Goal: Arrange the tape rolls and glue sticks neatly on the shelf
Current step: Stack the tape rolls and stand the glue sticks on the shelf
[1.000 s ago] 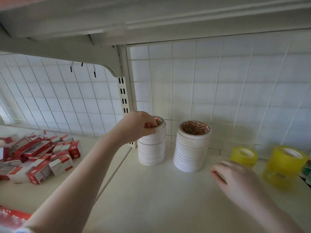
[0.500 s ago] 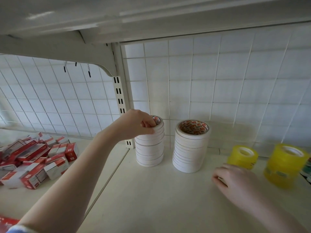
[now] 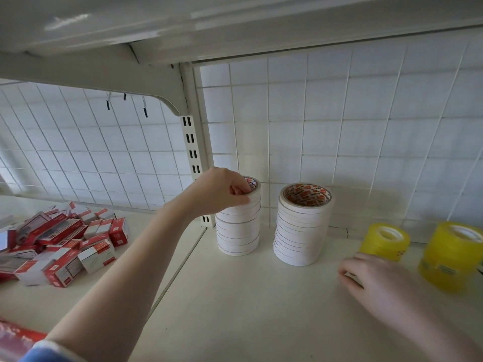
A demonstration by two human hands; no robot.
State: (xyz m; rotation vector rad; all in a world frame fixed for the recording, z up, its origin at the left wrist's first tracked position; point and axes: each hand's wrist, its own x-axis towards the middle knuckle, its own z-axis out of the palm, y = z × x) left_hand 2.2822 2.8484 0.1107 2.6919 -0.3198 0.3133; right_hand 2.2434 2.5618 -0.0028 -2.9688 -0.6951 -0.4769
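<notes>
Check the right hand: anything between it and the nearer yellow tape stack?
Nothing visible. The right hand sits just in front of the nearer yellow tape stack, with only bare shelf around it. Contact can't be told.

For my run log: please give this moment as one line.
left hand: grips top of left white tape stack | right hand: on shelf, grip unclear | yellow rolls: untouched

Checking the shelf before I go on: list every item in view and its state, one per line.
Left tape stack: upright, top roll pinched by left hand.
Right tape stack: upright, free, beside the first.
Near yellow tape: standing, untouched.
Far yellow tape: standing, at the frame's edge.
Right hand: curled on the shelf; any hold is hidden.
Red boxes: jumbled pile.
</notes>
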